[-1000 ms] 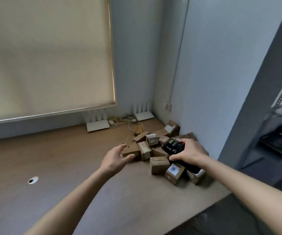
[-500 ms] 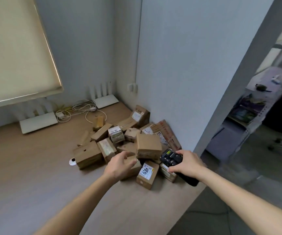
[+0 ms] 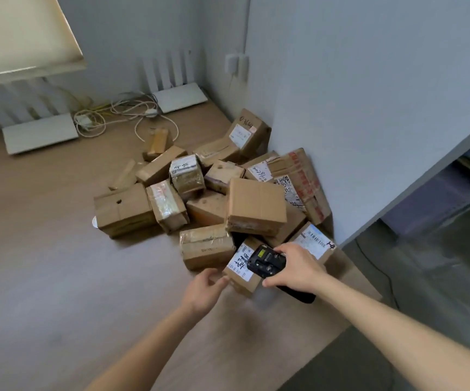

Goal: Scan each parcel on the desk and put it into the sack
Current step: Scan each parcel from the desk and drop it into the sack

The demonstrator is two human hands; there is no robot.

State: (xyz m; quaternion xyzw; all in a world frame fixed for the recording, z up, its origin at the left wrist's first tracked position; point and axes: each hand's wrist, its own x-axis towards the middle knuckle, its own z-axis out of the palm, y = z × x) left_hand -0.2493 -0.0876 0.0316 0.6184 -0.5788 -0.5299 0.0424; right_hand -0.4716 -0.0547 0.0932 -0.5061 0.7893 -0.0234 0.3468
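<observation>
1. The labelled parcel (image 3: 241, 270) lies at the near edge of the pile, close to the front right part of the worktop (image 3: 59, 277), its white label facing up with handwriting on it.
2. The left hand (image 3: 203, 289) is at the parcel's near-left corner, thumb and fingers curled and touching that corner, so it seems to be taking hold of it; a full grip is not yet clear.
3. The right hand (image 3: 298, 268) grips a black handheld scanner (image 3: 267, 262), whose head sits right over the parcel's label, covering the label's right part.
4. The key relation: the parcel lies between the 2 hands, just beyond the left hand and under the scanner's nose. Its long axis runs away from the person and slightly to the right. The left hand is the nearer one for lifting it, since the right is busy with the scanner.
5. Likely step: scan this label, then lift the parcel out with the left hand.
6. Just behind it lie a plain brown parcel (image 3: 207, 246) and a parcel with a printed barcode label (image 3: 314, 242), with many more boxes heaped toward the wall (image 3: 369, 108).
7. No sack is in view.
</observation>
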